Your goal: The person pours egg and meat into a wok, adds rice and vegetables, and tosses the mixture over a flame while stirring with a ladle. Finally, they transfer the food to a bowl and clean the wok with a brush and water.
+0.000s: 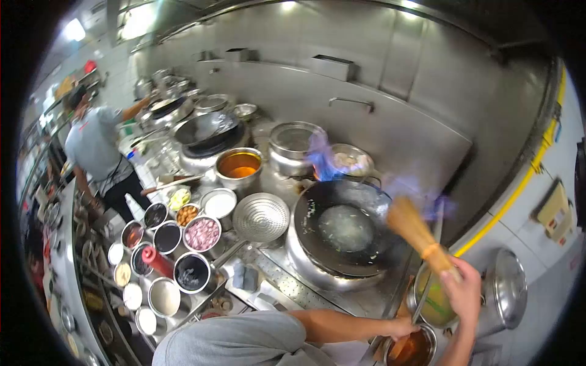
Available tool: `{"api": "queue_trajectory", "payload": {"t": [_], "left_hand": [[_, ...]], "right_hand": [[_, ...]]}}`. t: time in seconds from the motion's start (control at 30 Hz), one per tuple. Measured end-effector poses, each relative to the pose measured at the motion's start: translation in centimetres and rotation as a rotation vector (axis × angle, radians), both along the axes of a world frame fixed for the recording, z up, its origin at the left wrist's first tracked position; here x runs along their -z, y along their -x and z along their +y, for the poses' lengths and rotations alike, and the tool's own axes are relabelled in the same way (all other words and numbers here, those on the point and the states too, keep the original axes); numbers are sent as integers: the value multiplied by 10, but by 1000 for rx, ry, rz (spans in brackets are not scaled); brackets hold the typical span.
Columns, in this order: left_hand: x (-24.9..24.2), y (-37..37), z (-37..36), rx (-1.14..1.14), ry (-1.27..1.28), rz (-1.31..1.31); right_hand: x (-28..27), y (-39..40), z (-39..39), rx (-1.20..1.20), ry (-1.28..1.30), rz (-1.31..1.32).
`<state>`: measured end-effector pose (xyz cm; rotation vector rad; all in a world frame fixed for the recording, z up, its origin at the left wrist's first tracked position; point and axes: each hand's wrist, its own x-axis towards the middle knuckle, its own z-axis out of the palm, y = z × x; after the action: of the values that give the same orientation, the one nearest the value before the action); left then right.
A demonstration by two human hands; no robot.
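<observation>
My right hand [462, 290] is closed around a bamboo wok brush [418, 235], whose bristles are blurred beside the right rim of the black wok [311, 244]. Cloudy water and pale food bits lie in the wok, which sits tilted on a steel burner ring. My left hand [403, 328] grips a long-handled metal utensil [422, 303] with a wooden end; its head cannot be made out. Under that hand stands a pot of reddish-brown liquid [430, 343]. A container with yellow-green contents [421, 283] is just beyond it.
Blue flame [325, 160] rises behind the wok. A perforated strainer [261, 218] lies to its left, near several seasoning containers and a pot of orange oil [238, 165]. A tap [353, 102] juts from the back wall. Another person [97, 143] stands at the far left.
</observation>
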<state>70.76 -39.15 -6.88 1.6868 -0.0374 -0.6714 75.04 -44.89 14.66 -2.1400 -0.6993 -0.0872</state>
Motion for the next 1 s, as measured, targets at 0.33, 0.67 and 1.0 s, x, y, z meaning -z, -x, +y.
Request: {"api": "queue_trajectory", "payload": {"t": [0.33, 0.67, 1.0], "left_hand": [[-51, 98, 130, -53, -572, -719], [-49, 127, 244, -689, -975, -978], [-29, 114, 260, -633, -959, -939]], "right_hand": [[88, -100, 201, -237, 900, -127], [127, -111, 241, -66, 814, -195], [143, -150, 204, -42, 634, -201]]}}
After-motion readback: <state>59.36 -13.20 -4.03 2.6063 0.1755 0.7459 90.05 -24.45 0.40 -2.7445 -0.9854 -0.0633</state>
